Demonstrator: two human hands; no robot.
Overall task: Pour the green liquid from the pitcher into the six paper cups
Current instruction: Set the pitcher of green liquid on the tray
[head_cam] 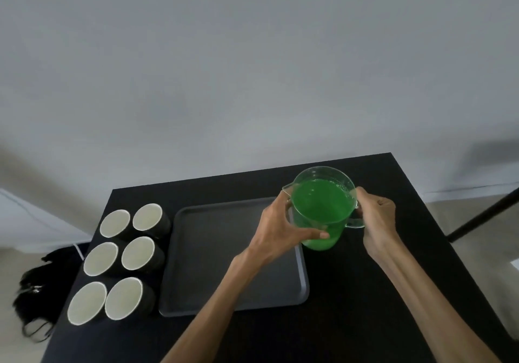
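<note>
A clear pitcher (323,208) nearly full of green liquid stands on the black table, just right of the tray. My left hand (280,227) wraps around its left side, thumb across the front. My right hand (377,222) closes on the handle at its right. The pitcher looks upright, spout pointing left. Several black paper cups with white insides stand in two columns at the table's left: the far pair (146,218), the middle pair (137,253) and the near pair (123,298). All look empty.
A dark grey tray (224,256) lies flat between the cups and the pitcher, with nothing on it. The black table (351,306) ends just behind the pitcher and left of the cups. A dark bundle (33,301) lies on the floor at the left.
</note>
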